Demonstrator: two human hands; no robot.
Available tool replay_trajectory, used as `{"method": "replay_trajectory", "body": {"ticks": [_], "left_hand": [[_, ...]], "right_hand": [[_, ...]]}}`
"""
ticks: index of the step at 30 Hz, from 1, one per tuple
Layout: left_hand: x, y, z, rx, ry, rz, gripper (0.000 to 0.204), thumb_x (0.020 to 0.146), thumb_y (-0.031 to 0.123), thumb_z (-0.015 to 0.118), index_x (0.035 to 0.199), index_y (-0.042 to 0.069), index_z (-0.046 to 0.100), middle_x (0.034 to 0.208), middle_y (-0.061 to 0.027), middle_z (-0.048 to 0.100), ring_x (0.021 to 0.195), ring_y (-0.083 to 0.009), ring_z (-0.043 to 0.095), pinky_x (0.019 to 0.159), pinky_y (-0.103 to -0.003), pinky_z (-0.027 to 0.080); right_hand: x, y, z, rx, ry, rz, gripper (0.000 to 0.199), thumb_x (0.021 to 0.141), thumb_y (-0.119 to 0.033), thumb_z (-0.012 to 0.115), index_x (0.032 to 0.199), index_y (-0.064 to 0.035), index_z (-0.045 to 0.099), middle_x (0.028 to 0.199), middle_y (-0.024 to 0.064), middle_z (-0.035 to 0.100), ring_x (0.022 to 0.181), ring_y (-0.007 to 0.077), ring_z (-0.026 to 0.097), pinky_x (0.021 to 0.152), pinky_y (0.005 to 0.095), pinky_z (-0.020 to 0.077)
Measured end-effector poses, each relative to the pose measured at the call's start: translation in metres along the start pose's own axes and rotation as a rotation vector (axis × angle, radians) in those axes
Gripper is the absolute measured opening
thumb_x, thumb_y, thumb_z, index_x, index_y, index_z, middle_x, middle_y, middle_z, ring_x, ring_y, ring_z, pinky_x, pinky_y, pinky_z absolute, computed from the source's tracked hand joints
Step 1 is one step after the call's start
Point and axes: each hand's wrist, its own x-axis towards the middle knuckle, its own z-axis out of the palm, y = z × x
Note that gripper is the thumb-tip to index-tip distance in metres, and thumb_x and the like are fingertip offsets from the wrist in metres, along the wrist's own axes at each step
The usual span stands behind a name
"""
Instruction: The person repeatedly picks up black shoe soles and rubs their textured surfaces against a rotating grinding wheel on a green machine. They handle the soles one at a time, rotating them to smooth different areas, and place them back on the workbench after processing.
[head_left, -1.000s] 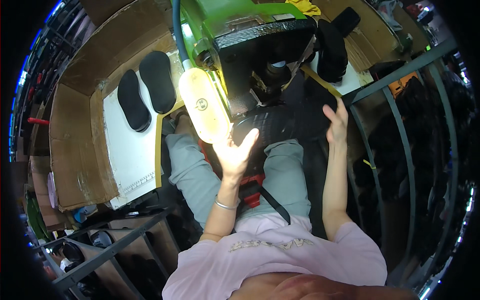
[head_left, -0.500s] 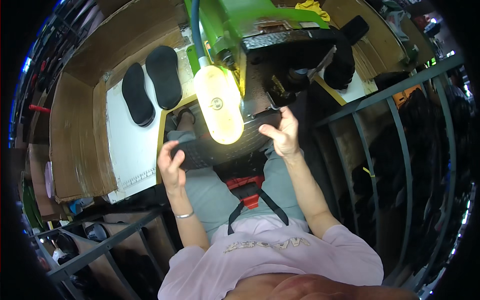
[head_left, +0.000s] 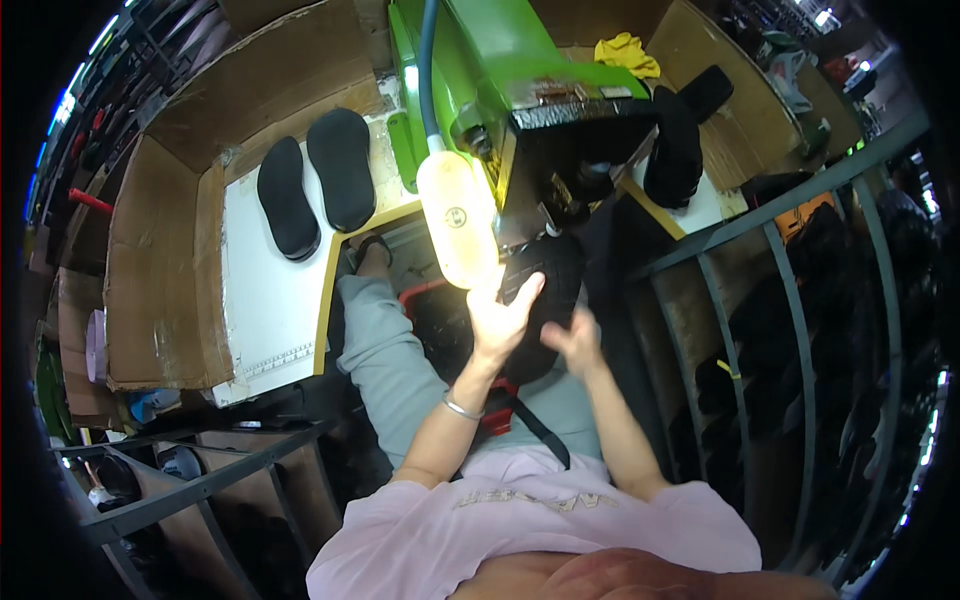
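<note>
Nearest the camera, a pink shirt (head_left: 540,530) fills the lower edge, and both forearms rise from it over grey trousers (head_left: 385,350), with a metal bangle (head_left: 462,406) on the left wrist. Below the hands a black strap (head_left: 535,432) crosses a red part (head_left: 497,418) on the lap. Right of the hands, grey rails (head_left: 790,290) fence off dark shelves.

Between the hands lies a black sole (head_left: 550,300), long, matt and finely textured, its far end under the machine's black head (head_left: 575,160).

The left hand (head_left: 502,322) lies flat on the sole's left edge, fingers (head_left: 528,292) spread and straight, gripping nothing. The right hand (head_left: 573,342) is blurred, fingers loosely curled at the sole's right side; whether it grips the sole I cannot tell.

Just beyond the left fingers hangs a glowing lamp (head_left: 458,222) on a blue hose (head_left: 428,70), standing between the camera and the green machine (head_left: 490,60). Far to the left of the fingers, two more black soles (head_left: 312,185) lie side by side on the white bench (head_left: 262,310), walled in by cardboard (head_left: 160,280). Beyond the machine, to the right, sit a black boot (head_left: 675,150) and a yellow cloth (head_left: 625,52).
</note>
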Motion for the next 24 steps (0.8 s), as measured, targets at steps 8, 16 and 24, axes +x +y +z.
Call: {"method": "replay_trajectory", "body": {"ticks": [8, 16, 24], "left_hand": [[-0.022, -0.021, -0.003, -0.172, 0.249, 0.068, 0.023, 0.078, -0.006, 0.074, 0.097, -0.007, 0.061, 0.086, -0.0048, 0.064, 0.072, -0.007, 0.055, 0.063, -0.021, 0.045], [-0.02, 0.003, -0.064, -0.261, 0.045, -0.014, 0.04, 0.071, -0.013, 0.075, 0.108, -0.006, 0.059, 0.101, -0.0101, 0.065, 0.094, -0.0145, 0.061, 0.085, -0.026, 0.049], [-0.027, -0.016, -0.166, -0.298, 0.022, -0.085, 0.026, 0.076, -0.005, 0.074, 0.099, -0.003, 0.063, 0.09, -0.006, 0.067, 0.082, -0.0116, 0.062, 0.076, -0.025, 0.05]], "right_hand": [[-0.067, 0.041, -0.068, 0.469, 0.176, 0.137, 0.039, 0.089, -0.012, 0.061, 0.125, -0.0027, 0.051, 0.102, 0.0096, 0.067, 0.071, 0.0192, 0.069, 0.035, 0.0277, 0.0529], [0.045, -0.09, -0.068, 0.189, 0.22, -0.03, 0.029, 0.091, -0.015, 0.06, 0.114, -0.0004, 0.052, 0.085, 0.0051, 0.063, 0.051, 0.0088, 0.059, 0.031, 0.0207, 0.0417], [0.08, -0.083, -0.005, 0.279, -0.183, -0.081, 0.033, 0.086, -0.002, 0.064, 0.116, 0.0019, 0.051, 0.092, 0.0108, 0.064, 0.063, 0.0142, 0.063, 0.038, 0.0244, 0.0512]]}}
